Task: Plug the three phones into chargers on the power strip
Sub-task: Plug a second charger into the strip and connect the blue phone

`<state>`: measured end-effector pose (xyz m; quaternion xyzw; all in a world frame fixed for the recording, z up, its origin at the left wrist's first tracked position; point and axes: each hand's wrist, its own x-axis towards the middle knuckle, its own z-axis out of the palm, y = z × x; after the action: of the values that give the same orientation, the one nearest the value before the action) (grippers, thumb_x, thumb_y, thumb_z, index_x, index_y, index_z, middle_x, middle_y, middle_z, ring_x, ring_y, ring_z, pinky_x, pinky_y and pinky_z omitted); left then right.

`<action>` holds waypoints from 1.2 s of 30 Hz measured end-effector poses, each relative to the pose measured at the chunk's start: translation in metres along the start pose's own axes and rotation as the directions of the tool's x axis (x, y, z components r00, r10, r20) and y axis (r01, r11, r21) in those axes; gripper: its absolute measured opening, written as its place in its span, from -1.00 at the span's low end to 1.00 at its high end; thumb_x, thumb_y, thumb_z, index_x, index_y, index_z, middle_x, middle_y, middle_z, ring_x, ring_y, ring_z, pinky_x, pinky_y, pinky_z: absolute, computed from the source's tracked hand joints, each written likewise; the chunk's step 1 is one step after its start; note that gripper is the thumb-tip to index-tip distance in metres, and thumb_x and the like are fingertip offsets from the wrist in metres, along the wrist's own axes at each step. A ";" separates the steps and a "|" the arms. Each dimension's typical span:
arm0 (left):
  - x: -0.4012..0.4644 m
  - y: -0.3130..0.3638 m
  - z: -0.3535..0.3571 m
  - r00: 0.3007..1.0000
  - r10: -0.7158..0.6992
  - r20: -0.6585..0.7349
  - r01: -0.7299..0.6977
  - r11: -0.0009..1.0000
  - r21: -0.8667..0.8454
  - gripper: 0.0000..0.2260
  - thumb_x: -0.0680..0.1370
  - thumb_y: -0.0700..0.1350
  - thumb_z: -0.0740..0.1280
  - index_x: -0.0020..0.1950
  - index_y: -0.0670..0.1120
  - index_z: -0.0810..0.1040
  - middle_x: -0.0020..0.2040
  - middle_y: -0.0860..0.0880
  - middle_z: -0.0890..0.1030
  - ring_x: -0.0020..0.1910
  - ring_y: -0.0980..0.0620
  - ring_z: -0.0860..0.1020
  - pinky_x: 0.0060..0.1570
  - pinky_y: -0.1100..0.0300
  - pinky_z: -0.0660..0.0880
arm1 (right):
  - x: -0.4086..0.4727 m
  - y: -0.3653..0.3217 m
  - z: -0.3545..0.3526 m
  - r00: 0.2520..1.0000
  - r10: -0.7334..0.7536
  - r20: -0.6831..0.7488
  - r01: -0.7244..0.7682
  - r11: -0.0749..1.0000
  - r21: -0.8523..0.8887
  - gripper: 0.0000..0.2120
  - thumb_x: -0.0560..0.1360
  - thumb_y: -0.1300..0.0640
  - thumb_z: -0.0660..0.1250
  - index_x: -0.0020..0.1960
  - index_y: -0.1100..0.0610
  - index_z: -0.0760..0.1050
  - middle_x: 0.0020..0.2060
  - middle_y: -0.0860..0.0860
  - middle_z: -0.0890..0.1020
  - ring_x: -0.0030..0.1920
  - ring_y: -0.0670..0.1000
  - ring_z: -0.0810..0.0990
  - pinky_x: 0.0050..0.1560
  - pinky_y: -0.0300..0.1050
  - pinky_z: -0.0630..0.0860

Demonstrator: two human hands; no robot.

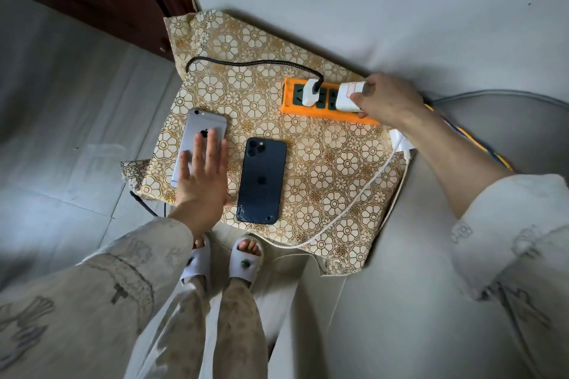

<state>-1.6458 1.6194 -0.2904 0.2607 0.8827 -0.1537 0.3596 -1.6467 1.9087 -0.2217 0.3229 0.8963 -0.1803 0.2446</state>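
While the right hand (386, 98) pinches a white charger (349, 96) into the orange power strip (323, 114), fingers curled round its end, another white charger (311, 92) with a black cable (246, 63) sits plugged just left of the grip. White cable (348, 206) trails toward the person from below that wrist. Well left, silver phone (203, 132) lies under the flat, open left hand (201, 175); dark blue phone (261, 180) beside it. Third phone not seen. Judgement: chargers going in, no phone visibly connected yet.
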 end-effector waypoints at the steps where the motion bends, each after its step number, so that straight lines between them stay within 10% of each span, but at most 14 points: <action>1: 0.000 0.000 0.001 1.000 -0.001 -0.003 0.001 1.000 -0.001 -0.01 0.49 0.07 0.31 0.25 -0.21 -0.58 0.31 -0.19 -0.55 0.43 -0.22 -0.38 0.42 -0.12 -0.23 | 0.000 -0.002 -0.002 1.000 -0.013 0.014 0.013 1.000 -0.014 -0.64 0.49 -0.02 0.25 0.21 0.13 0.45 0.03 0.14 0.66 0.07 0.15 0.59 0.06 0.02 0.52; 26: -0.002 -0.004 0.000 1.000 -0.024 -0.015 0.023 0.999 -0.042 0.06 0.46 0.14 0.27 0.13 -0.19 -0.72 0.33 -0.17 -0.55 0.33 -0.16 -0.45 0.42 -0.08 -0.25 | 0.011 -0.039 0.013 0.999 0.028 -0.042 -0.019 0.978 0.210 -0.76 0.41 0.17 0.39 0.00 0.30 0.60 -0.03 0.23 0.66 -0.01 0.21 0.63 0.08 0.12 0.56; 33: -0.002 -0.006 0.001 1.000 -0.002 -0.016 0.001 0.999 -0.036 0.05 0.45 0.11 0.30 0.19 -0.17 -0.67 0.33 -0.17 -0.55 0.32 -0.17 -0.46 0.37 -0.07 -0.32 | -0.018 -0.021 0.027 0.981 0.163 -0.103 -0.127 0.949 0.287 -0.21 0.39 -0.21 0.35 0.46 0.12 0.15 0.32 0.09 0.47 0.25 0.09 0.50 0.09 -0.08 0.46; 36: -0.003 -0.008 0.002 0.999 0.023 -0.037 -0.024 0.999 -0.037 0.03 0.45 0.08 0.33 0.27 -0.16 -0.60 0.34 -0.17 -0.53 0.34 -0.17 -0.45 0.40 -0.06 -0.29 | -0.062 -0.011 0.049 0.959 0.194 -0.209 -0.047 0.830 0.556 -0.31 0.40 -0.17 0.36 0.38 0.12 0.21 0.04 -0.02 0.60 -0.20 -0.30 0.58 -0.29 -0.54 0.35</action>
<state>-1.6471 1.6111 -0.2889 0.2671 0.8887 -0.1280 0.3499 -1.5969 1.8465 -0.2253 0.4557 0.8093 -0.3688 0.0356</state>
